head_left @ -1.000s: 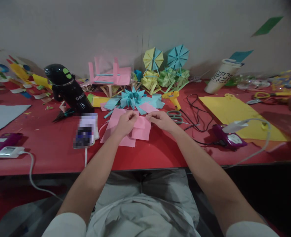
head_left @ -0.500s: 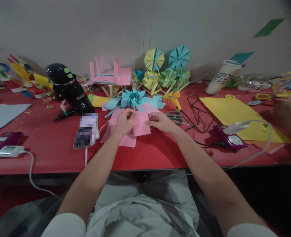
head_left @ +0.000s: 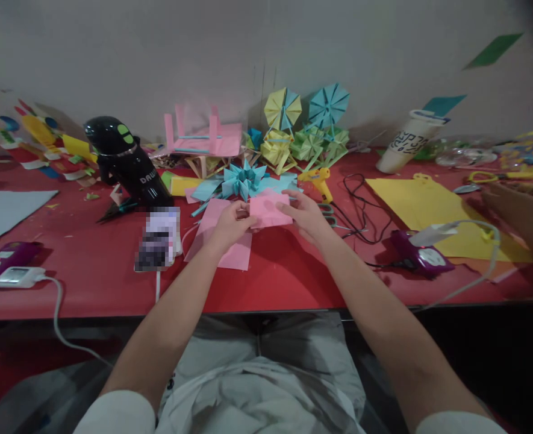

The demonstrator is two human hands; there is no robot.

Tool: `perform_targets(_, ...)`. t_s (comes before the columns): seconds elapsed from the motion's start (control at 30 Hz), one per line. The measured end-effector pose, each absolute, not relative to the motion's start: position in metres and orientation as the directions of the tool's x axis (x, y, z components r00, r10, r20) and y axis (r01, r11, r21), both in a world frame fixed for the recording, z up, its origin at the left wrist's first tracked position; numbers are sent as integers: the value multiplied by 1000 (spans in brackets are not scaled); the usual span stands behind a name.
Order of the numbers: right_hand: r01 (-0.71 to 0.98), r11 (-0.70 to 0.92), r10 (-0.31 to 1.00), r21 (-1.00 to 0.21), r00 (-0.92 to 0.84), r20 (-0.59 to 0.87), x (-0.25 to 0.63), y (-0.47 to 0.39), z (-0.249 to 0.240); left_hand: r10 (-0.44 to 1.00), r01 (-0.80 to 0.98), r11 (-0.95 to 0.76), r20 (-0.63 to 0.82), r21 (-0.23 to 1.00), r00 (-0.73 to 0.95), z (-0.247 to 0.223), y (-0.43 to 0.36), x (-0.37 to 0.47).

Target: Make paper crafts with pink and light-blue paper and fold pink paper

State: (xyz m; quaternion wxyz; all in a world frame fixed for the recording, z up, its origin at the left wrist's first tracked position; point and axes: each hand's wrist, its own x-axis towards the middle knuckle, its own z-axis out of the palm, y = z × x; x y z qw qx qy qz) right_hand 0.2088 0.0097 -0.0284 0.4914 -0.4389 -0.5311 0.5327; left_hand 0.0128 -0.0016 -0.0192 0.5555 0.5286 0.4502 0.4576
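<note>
A small sheet of pink paper (head_left: pixel 270 210) is held up between my two hands above the table. My left hand (head_left: pixel 232 224) pinches its left edge, thumb in front. At the right edge my right hand (head_left: pixel 306 214) grips it, with the thumb on the near face and the fingers behind. Larger pink paper (head_left: pixel 236 256) lies flat below my left hand. Just beyond the held sheet sits a blue folded-paper star (head_left: pixel 244 181). Green-handled scissors (head_left: pixel 327 212) are partly hidden by my right hand.
A yellow glue gun (head_left: pixel 318 181) and its black cable lie to the right, near a purple power strip (head_left: pixel 422 253). On the left are a phone (head_left: pixel 158 240) and a black tumbler (head_left: pixel 128 163). Another person's arm (head_left: pixel 519 220) reaches in over yellow card (head_left: pixel 429 211).
The pink sheet has tilted up and moved slightly right, now looking shorter and wider. My right hand has shifted right and round its edge. The other person's arm has come further into view.
</note>
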Motion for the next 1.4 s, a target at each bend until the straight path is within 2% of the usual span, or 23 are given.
perform_targets(0.1, -173, -32, 992, -984, -125, -11, 205, 6, -25, 996, -126, 11, 0, 992, 89, -22, 0, 14)
perform_targets(0.2, -94, -58, 966, -994, -258, -32, 203, 2, -23, 998, -113, 19, -12, 993, 61, -23, 0, 14)
perform_targets(0.3, -37, -30, 971, -999, -239, -21, 202, 1, -24, 998, -23, 43, -42, 999, 47, -25, 0, 14)
perform_targets(0.43, -24, -18, 975, -1000, -221, -12, 203, 4, -27, 993, 70, 12, -20, 997, 118, -27, 3, 10)
perform_targets(0.57, 10, 17, 959, -1000, -282, 14, 206, 5, -27, 981, 25, 38, -42, 999, 190, -28, 6, 6)
perform_targets(0.8, -7, 7, 952, -1000, -306, 9, 206, 4, -24, 983, -36, 8, -1, 999, 184, -29, 6, 5)
perform_targets(0.9, -6, -6, 943, -1000, -334, -3, 204, 2, -19, 989, -68, 37, -26, 997, 147, -29, 5, 7)
perform_targets(1.07, 10, 26, 937, -1000, -349, 21, 204, 2, -20, 993, -11, 17, -15, 1000, 113, -30, 6, 7)
perform_targets(1.23, -5, 28, 959, -1000, -282, 29, 205, 5, -28, 991, 24, -46, 42, 999, 130, -28, 7, 5)
perform_targets(1.4, -88, 30, 967, -996, -249, 51, 205, 4, -28, 975, -128, -10, 38, 992, 219, -21, 4, 7)
